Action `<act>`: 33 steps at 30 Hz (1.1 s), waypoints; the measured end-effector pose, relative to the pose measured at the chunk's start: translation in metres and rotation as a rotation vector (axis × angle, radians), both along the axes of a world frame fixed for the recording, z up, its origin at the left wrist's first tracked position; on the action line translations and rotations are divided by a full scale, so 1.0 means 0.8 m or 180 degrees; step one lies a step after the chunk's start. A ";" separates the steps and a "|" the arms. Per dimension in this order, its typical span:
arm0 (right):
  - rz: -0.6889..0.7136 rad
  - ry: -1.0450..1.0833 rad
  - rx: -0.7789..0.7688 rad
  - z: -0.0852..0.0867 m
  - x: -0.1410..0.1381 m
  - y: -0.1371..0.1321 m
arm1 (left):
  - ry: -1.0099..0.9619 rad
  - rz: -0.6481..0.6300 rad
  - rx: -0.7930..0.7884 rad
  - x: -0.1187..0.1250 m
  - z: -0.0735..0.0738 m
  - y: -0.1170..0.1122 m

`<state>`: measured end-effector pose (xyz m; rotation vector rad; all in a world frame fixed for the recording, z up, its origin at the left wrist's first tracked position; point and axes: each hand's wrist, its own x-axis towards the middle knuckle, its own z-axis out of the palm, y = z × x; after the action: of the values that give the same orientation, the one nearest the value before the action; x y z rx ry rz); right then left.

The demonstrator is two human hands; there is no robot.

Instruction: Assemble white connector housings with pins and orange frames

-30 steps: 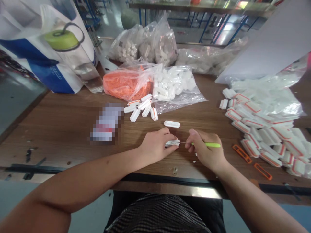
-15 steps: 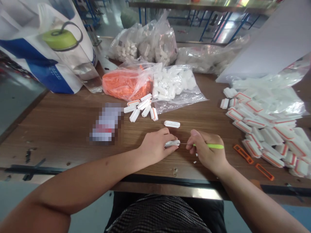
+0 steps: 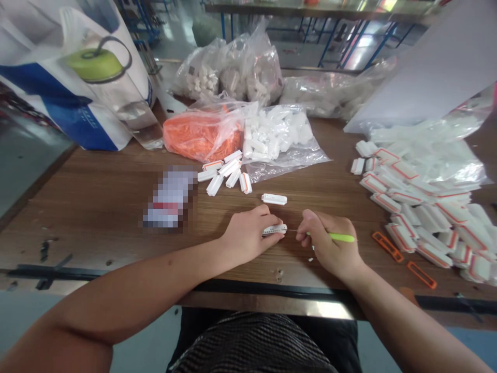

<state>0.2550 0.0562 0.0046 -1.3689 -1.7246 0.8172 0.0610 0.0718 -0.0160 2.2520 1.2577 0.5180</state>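
Note:
My left hand [image 3: 252, 233] pinches a small white plastic housing [image 3: 274, 229] with a row of dark holes, low over the tabletop. My right hand [image 3: 330, 241] is closed round the yellow-green handle of a thin metal pick [image 3: 341, 237]. Its shaft points left, and the tip meets the right end of the housing. Just beyond my left hand lies another white housing [image 3: 274, 199]. Tiny white scraps [image 3: 310, 259] lie on the wood by my right hand.
At right is a heap of white housings with orange trim [image 3: 427, 217], beside loose orange frames [image 3: 421, 274]. Behind are bags of orange parts [image 3: 200, 135] and white parts [image 3: 277, 132]. A green-lidded bottle [image 3: 135, 116] stands left, near a blurred flat item [image 3: 169, 199].
My right hand and the pick have shifted very slightly left. My left hand keeps its hold on the housing.

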 end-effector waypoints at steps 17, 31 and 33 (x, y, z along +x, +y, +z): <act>0.0002 -0.0049 -0.0024 0.003 -0.005 0.002 | -0.0075 0.0014 0.0037 0.000 -0.003 -0.001; -0.0305 0.0345 -0.0033 -0.010 0.002 0.001 | -0.0139 0.0019 0.0007 -0.001 -0.003 -0.002; -0.0283 0.0332 -0.0043 -0.011 0.002 0.002 | -0.0155 0.0011 0.0002 -0.001 -0.004 -0.001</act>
<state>0.2563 0.0575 -0.0045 -1.3773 -1.5698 0.8370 0.0602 0.0706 -0.0194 2.2247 1.2375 0.5713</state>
